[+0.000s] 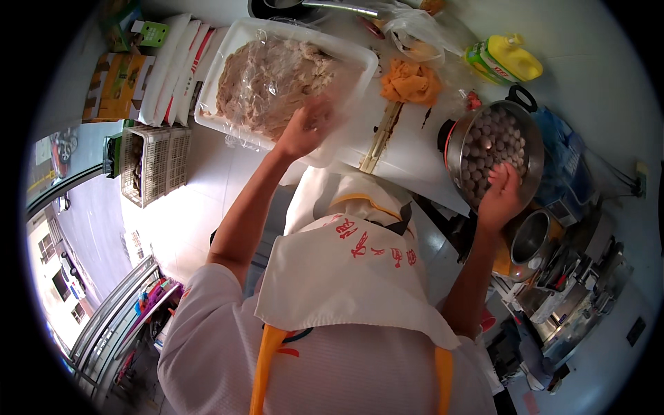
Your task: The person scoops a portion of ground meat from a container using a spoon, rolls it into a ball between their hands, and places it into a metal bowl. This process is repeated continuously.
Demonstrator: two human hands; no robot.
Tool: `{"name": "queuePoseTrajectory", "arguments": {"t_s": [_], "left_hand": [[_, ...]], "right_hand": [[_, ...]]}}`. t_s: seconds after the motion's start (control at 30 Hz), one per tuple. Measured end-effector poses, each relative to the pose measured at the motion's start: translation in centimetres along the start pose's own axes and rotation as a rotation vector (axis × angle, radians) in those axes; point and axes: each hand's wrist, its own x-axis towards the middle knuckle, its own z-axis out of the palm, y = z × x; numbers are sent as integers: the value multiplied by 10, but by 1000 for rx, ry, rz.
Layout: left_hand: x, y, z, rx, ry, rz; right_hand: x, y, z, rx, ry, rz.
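My left hand (304, 128) is over the near right part of a white plastic tray (364, 72) holding pale minced meat mixture (252, 79) under crumpled clear plastic; its fingers are blurred by motion. My right hand (501, 190) is at the near side of a steel pot (526, 183) full of round pale balls (487, 138); its fingers are curled together, and whatever they hold is too hidden to name. A long narrow wooden strip (378, 138) lies on the counter between tray and pot.
A yellow bottle (501, 59), orange crumpled material (408, 83) and plastic bags (422, 38) lie at the back. Stacked sacks (173, 69), boxes (121, 86) and a crate (155, 166) stand at left, beside a window. A steel bowl (529, 242) and utensils crowd the right.
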Motion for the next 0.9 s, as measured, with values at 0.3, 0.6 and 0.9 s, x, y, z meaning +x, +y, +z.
{"name": "queuePoseTrajectory", "arguments": {"t_s": [0.3, 0.6, 0.9], "left_hand": [[0, 11, -14, -217, 118, -179], [-2, 10, -37, -1026, 208, -228], [4, 37, -37, -1320, 126, -19]], "right_hand": [[-1, -7, -13, -194, 8, -242], [-29, -121, 20, 507, -177, -8], [-57, -195, 136, 945, -822, 455]]}}
